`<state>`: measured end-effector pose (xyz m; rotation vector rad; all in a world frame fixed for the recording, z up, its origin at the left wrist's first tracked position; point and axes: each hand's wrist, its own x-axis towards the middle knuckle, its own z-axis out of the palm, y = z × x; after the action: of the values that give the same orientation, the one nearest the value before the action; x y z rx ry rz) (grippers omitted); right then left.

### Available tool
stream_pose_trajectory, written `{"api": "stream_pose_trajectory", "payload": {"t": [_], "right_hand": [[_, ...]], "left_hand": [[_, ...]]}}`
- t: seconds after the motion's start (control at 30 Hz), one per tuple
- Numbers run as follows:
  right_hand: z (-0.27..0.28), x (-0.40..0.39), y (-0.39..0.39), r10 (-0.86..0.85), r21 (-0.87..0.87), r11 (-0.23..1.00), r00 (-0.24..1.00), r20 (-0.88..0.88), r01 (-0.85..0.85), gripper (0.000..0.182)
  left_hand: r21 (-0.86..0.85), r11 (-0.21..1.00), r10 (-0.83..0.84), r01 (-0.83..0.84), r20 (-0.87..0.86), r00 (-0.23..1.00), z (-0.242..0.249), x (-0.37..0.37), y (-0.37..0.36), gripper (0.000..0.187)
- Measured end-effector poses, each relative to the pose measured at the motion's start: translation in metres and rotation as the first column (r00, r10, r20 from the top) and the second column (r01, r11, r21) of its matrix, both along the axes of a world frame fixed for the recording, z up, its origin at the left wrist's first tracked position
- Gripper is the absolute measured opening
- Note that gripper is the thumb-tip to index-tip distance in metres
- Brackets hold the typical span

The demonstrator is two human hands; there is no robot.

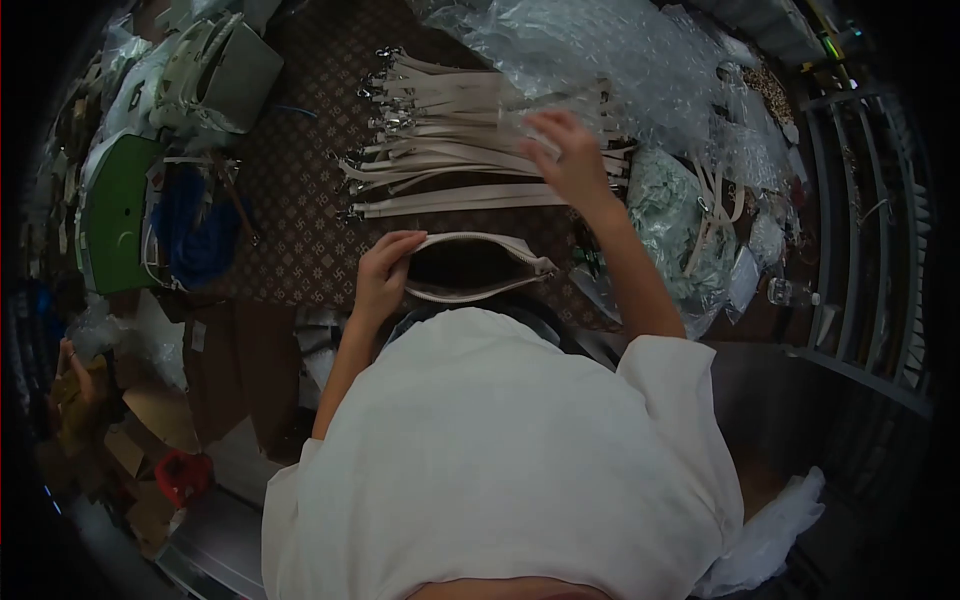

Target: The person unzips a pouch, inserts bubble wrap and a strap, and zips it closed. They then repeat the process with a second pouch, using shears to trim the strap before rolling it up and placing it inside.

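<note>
My left hand (385, 272) grips the left end of a small cream zip pouch (470, 297). The pouch lies at the table's near edge with its zipper undone, showing a dark inside. Above the straps, my right hand (575, 165) is raised and slightly blurred, its fingers bent around what looks like a thin, see-through plastic piece (530, 98). Under and beside that hand lies a row of cream straps (440, 150) with silver metal clasps at their left ends.
Clear plastic wrap (600, 45) is heaped at the back right, with a pale green plastic bundle (665, 205) nearer. At left are a pale handbag (235, 80), a green panel (115, 215) and blue material (195, 230). A metal rack (850, 200) stands right. Another person's hand (72, 360) shows far left.
</note>
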<state>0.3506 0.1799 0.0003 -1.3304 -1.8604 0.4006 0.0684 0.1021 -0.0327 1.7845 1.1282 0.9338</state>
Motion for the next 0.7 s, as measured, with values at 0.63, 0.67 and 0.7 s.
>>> {"api": "stream_pose_trajectory", "payload": {"t": [0.63, 0.67, 0.7], "right_hand": [[0.013, -0.011, 0.082, 0.125, -0.628, 0.76, 0.987, -0.105, -0.164, 0.024], [0.016, -0.025, 0.067, 0.083, -0.645, 0.62, 0.854, -0.513, -0.447, 0.027], [0.015, -0.037, 0.053, -0.029, -0.558, 0.502, 0.631, -0.775, -0.662, 0.029]], "left_hand": [[-0.382, 0.916, -0.065, 0.126, 0.169, 0.983, -0.002, -0.036, 0.01, 0.038], [-0.476, 0.862, -0.039, 0.172, 0.277, 0.96, -0.01, -0.044, 0.017, 0.055], [-0.48, 0.861, -0.031, 0.166, 0.276, 0.961, -0.007, -0.04, 0.021, 0.055]]}}
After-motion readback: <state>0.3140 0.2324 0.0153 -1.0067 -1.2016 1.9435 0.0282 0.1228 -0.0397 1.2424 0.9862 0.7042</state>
